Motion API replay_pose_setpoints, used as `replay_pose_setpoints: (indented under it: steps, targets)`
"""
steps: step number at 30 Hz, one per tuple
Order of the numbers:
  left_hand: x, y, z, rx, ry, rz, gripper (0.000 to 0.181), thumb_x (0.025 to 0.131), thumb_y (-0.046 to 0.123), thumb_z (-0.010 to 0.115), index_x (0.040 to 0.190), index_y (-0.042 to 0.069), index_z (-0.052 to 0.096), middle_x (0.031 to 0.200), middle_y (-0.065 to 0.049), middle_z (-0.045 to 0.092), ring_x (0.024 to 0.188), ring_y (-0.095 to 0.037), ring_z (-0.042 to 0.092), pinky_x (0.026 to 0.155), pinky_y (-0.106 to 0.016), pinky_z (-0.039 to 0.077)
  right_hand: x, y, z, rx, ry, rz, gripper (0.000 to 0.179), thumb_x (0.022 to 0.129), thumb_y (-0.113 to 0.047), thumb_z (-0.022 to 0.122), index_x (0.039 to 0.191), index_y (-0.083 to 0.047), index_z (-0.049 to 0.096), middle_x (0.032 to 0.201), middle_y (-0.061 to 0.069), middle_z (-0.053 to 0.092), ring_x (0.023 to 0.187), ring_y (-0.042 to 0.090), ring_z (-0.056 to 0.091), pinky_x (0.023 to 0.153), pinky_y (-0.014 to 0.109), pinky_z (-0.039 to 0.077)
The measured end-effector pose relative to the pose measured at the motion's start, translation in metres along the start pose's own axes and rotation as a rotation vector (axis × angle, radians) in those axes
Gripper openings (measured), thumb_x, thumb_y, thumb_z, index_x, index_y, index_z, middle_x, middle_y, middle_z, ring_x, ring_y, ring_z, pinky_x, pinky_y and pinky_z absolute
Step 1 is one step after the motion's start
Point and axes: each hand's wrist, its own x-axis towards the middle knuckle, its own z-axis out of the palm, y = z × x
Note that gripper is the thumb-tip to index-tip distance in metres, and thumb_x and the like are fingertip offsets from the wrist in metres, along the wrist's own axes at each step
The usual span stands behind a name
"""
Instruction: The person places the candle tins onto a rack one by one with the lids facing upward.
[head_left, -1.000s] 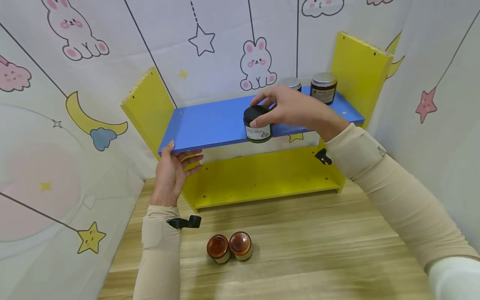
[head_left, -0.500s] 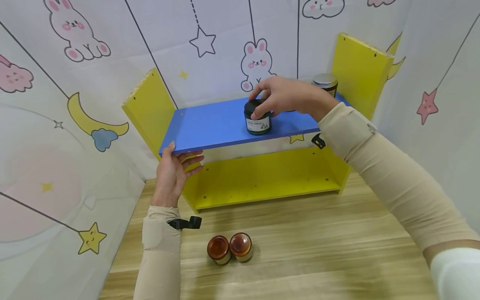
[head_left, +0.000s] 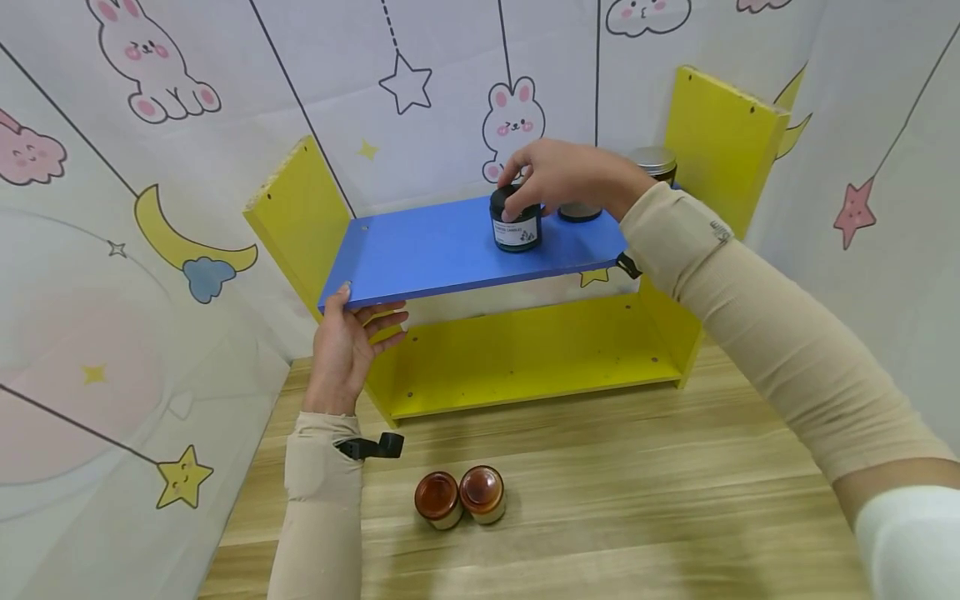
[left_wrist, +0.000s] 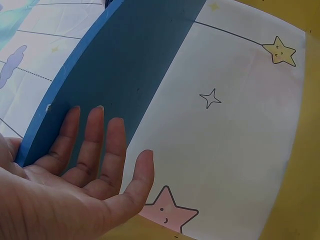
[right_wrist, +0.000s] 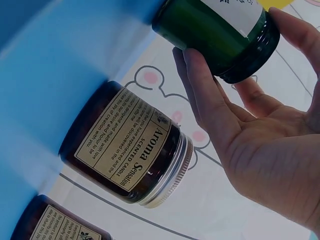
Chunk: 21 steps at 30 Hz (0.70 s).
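Note:
My right hand (head_left: 577, 173) holds a dark green scented candle jar (head_left: 517, 234) by its black lid, thumb at the front and fingers behind. The jar is upright over the blue shelf (head_left: 420, 250); its base looks to be on the board. In the right wrist view, an amber candle jar (right_wrist: 127, 142) with a silver lid stands beside the green one, and another amber jar (right_wrist: 57, 222) is farther along. My left hand (head_left: 341, 354) grips the shelf's front left corner, thumb on top and loosely spread fingers underneath.
Yellow side panels (head_left: 288, 212) flank the blue shelf, above a yellow lower board (head_left: 517, 354). Two reddish-brown candle jars (head_left: 437, 497) stand touching on the wooden tabletop (head_left: 600, 492) in front. A printed cloth (head_left: 442, 158) hangs behind the shelf.
My right hand has moved the green candle jar back from the shelf's front edge, farther onto the blue board. My left hand has stayed at the corner.

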Motion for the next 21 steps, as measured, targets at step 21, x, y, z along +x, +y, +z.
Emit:
replay_pose_setpoints:
  steps: [21]
  targets:
    - [-0.001,0.001,0.001,-0.007,0.002,0.003,0.063,0.109,0.051,0.030,0.161,0.016,0.021,0.118,-0.011,0.066,0.113,-0.029,0.065,0.107,-0.056,0.042,0.020,-0.008,-0.002,-0.046,0.094,0.119,0.054,0.098,-0.032,0.063,0.150,-0.019,0.051,0.150,0.007,0.050,0.126,0.027,0.051,0.110,0.043,0.042]
